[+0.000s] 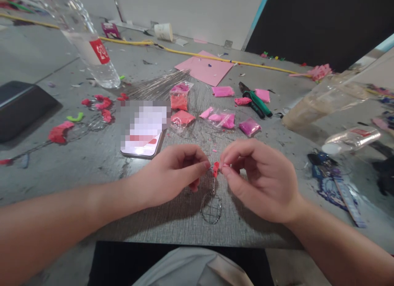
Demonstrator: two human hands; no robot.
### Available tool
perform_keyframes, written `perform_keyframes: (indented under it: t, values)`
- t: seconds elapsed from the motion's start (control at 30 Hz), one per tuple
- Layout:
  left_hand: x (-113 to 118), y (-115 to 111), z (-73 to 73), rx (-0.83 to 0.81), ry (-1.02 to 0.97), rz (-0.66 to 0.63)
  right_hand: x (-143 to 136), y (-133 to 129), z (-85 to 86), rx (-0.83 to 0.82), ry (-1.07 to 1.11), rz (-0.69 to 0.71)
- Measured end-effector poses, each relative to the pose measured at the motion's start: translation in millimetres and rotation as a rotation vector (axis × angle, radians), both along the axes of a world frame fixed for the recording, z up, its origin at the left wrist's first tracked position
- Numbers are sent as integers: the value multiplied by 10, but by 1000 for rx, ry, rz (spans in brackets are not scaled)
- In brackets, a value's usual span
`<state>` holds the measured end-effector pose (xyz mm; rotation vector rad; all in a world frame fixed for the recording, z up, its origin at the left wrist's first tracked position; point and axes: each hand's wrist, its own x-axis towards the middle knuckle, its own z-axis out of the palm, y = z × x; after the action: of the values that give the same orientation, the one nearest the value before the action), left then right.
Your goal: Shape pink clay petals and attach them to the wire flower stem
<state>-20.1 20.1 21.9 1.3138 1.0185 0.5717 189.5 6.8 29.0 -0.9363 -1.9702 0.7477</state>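
two hands (174, 169) (261, 179) flank red clay (216, 169) on a wire frame (211, 194).

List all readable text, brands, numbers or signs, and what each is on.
None reads clearly.
Tall bottle: white marks on red label, too blurred.
Phone: screen pixelated.
Small bottle: red label, too small.
Pliers: faint marks on grip, too small.
Purple box: pale marks, too blurred.
Cup: faint print, too blurred.

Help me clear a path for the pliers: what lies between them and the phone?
In the head view, from pliers to phone: a pinkish-red lump, a clear bag of pink pieces, then orange packets.
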Motion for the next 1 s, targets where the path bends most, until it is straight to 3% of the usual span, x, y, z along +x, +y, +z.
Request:
perform_keyframes:
  t: [0.1,0.33,0.57,0.7,0.8,1.0]
  values:
    - [2,6,-4,11,4,-9,7,5,-4,-13,1,30]
    - [-2,29,3,35,10,-19,1,52,48,128,-196,36]
    - [-25,52,-37,-3,34,-23,-36,45,29,-74,-36,-59]
    - [-38,76,-77,20,60,-7,-38,38,9,-136,86,-37]
    - [-34,89,-78,28,71,-17,-37,41,1,-105,89,-26]
    - [-18,82,-37,-4,85,-25,-21,97,-43,57,-136,-195]
